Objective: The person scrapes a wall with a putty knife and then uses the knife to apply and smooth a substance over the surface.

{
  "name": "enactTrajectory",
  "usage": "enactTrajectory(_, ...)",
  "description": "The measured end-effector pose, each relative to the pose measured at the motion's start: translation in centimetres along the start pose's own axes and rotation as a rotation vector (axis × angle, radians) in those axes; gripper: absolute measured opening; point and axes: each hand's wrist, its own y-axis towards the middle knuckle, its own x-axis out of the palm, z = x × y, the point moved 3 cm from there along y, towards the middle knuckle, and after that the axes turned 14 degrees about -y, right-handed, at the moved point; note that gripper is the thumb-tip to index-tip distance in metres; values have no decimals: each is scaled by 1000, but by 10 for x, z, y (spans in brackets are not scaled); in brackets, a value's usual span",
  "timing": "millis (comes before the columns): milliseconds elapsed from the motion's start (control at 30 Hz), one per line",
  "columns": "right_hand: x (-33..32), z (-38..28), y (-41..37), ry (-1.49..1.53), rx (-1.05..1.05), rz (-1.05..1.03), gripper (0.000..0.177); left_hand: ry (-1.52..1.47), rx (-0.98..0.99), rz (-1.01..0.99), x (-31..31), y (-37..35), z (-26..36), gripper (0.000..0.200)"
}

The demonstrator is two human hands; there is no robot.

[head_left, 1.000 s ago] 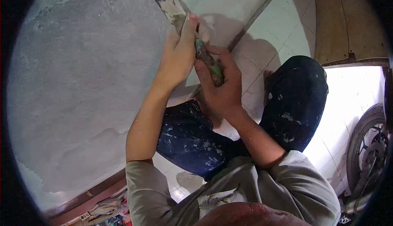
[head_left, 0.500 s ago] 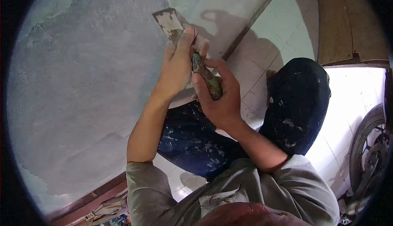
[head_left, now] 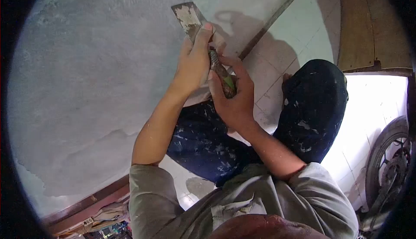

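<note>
My left hand (head_left: 196, 63) is closed around the blade end of a putty knife, its thumb lying along the metal. The flat blade (head_left: 189, 19), smeared with whitish filler, sticks out past the thumb toward the upper left. Behind it, my right hand (head_left: 236, 96) grips the worn handle (head_left: 220, 68), which is brown with a green patch. The left fingers behind the blade are partly hidden. Both hands are in front of a wall (head_left: 99, 83) coated in grey, patchy filler, and their shadow falls to the right.
My bent legs in paint-spattered dark trousers (head_left: 310, 109) frame the hands. White floor tiles (head_left: 353, 152) spread on the right, with a motorcycle wheel (head_left: 390, 161) at the edge. A brown wooden panel (head_left: 356, 27) stands upper right; assorted items (head_left: 110, 221) lie lower left.
Both hands and the putty knife have shifted slightly up and to the right in view. The grip looks the same, and the camera view has moved a little.
</note>
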Motion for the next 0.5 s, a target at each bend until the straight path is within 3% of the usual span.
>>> enactTrajectory(133, 2, 1, 0, 66, 93, -54, 28, 29, -32, -36, 2, 4, -1, 45)
enactTrajectory(233, 3, 4, -2, -9, -68, 56, 29, 31, 12, -28, -10, 2, -15, 45)
enactTrajectory(300, -4, -4, 3, 7, 44, -67, 28, 53, 38, -64, -5, 7, -6, 44)
enactTrajectory(400, -2, -5, 5, -16, 32, -9, 27, -13, -60, 48, 0, 3, 3, 43)
enactTrajectory(500, 2, -3, -3, 51, 78, -59, 27, 44, -85, -60, -8, 4, -2, 42)
